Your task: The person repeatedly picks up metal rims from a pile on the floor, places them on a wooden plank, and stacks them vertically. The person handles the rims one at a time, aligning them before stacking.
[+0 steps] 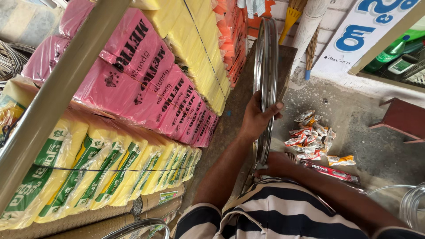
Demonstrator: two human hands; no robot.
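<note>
1. Chrome-bright and thin, a round metal bicycle wheel rim [265, 57] stands on edge at the middle of the scene, seen nearly edge-on, running from twelve o'clock down toward the person's lap.
2. The left hand [256, 117] grips the rim about halfway down, fingers curled round its near side and the thumb hooked over the edge.
3. The right hand [276, 164] is at the rim's lower part, at six o'clock from the left hand, touching it; whether those fingers close round the metal I cannot tell, since the rim and wrist hide them.
4. A navy and white striped shirt [274, 212] fills the bottom edge.
5. At nine o'clock from the rim, stacked pink plastic-wrapped packs [146, 79] sit beside yellow sponge blocks [199, 48], with yellow and green wrapped bundles [102, 168] lower down.
6. At three o'clock, near the right hand, small red, white and orange foil sachets [312, 137] lie scattered on the grey concrete floor [367, 146].
7. A dark red low wooden stool [405, 119] stands farther out at three o'clock, well apart from the rim.
8. A yellow-headed broom [291, 17] leans at one o'clock.
</note>
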